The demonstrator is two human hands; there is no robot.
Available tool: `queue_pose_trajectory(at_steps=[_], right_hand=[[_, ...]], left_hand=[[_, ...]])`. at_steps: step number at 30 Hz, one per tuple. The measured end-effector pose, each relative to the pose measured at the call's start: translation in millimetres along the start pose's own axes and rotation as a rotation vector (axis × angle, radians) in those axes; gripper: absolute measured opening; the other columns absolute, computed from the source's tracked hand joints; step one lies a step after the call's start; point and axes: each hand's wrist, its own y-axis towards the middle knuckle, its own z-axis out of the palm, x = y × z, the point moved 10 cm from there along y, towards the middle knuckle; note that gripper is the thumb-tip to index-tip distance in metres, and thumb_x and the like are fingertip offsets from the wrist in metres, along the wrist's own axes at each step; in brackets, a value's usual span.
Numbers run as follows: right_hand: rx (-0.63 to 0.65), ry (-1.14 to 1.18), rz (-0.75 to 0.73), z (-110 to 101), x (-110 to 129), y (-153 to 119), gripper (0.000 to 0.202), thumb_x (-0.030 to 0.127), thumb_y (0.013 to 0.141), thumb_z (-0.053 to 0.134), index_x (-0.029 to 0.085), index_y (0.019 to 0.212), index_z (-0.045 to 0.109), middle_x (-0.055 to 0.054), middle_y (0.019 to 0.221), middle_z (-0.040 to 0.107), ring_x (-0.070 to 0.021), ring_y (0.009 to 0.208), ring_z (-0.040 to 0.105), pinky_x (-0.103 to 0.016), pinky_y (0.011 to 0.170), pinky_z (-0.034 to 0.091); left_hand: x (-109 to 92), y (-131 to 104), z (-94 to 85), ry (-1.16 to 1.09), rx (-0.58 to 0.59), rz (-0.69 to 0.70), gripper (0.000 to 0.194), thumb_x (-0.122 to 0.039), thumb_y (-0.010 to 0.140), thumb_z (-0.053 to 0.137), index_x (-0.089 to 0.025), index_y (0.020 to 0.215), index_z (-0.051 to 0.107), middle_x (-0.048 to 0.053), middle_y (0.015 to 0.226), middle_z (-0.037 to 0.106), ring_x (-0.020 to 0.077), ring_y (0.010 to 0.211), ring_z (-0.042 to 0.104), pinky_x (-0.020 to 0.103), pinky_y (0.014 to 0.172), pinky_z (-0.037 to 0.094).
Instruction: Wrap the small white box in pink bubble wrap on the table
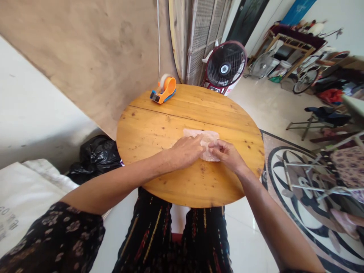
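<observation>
A small translucent, whitish piece of what looks like bubble wrap (pixel 209 135) lies on the round wooden table (pixel 159 125). My left hand (pixel 190 149) rests on its left part, fingers bent and closed at the wrap, the tips partly hidden. On the right side, my right hand (pixel 224 152) pinches the wrap between thumb and fingers. The two hands are close together, with the crumpled plastic between them. Whether anything lies inside the wrap I cannot tell.
An orange and blue tape dispenser (pixel 163 91) stands near the table's far edge. Behind the table is a dark red fan (pixel 226 66). A black plastic bag (pixel 98 155) sits at the left, and a metal-framed chair (pixel 341 167) at the right.
</observation>
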Motion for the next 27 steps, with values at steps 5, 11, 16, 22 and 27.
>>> queue_pose_trajectory(at_steps=[5,11,16,22,27], right_hand=[[-0.082,0.087,0.062,-1.5,-0.1,1.5,0.031,0.047,0.07,0.069,0.023,0.086,0.058,0.004,0.063,0.052,-0.0124,0.05,0.048,-0.027,0.04,0.045],[-0.112,0.13,0.032,1.6,14.0,9.0,0.036,0.048,0.07,0.069,0.025,0.094,0.056,0.003,0.066,0.056,-0.0129,0.05,0.05,-0.027,0.04,0.045],[-0.098,0.133,-0.023,7.7,26.8,11.7,0.041,0.049,0.071,0.067,0.024,0.101,0.056,0.005,0.061,0.051,-0.0132,0.051,0.05,-0.028,0.043,0.045],[-0.081,0.088,-0.045,14.9,37.8,13.4,0.049,0.052,0.071,0.068,0.024,0.11,0.057,0.003,0.066,0.053,-0.0139,0.053,0.052,-0.029,0.045,0.046],[-0.073,-0.006,-0.061,20.9,41.3,21.0,0.048,0.047,0.075,0.065,0.02,0.114,0.059,0.001,0.065,0.057,-0.015,0.051,0.054,-0.03,0.045,0.046]], left_hand=[[-2.8,-2.3,-1.8,0.07,-0.005,0.032,0.033,-0.016,0.094,0.036,-0.018,0.11,0.064,0.015,0.118,0.053,0.0251,0.091,0.063,0.037,0.074,0.049],[-1.2,-2.0,-5.6,0.024,-0.017,0.004,0.04,-0.017,0.097,0.03,-0.021,0.132,0.048,0.012,0.108,0.057,0.0238,0.09,0.063,0.034,0.073,0.049],[7.8,-6.3,-6.6,-0.02,-0.091,-0.022,0.036,-0.015,0.092,0.037,-0.019,0.128,0.044,0.01,0.108,0.058,0.0225,0.087,0.063,0.033,0.071,0.05],[20.5,-10.3,-5.5,-0.162,-0.145,-0.093,0.024,-0.022,0.093,0.039,-0.017,0.116,0.046,0.009,0.109,0.062,0.0234,0.094,0.063,0.035,0.076,0.051],[19.8,-14.0,-9.7,-0.231,-0.219,-0.056,0.036,-0.021,0.092,0.04,-0.019,0.129,0.039,0.009,0.119,0.061,0.0223,0.105,0.062,0.034,0.082,0.052]])
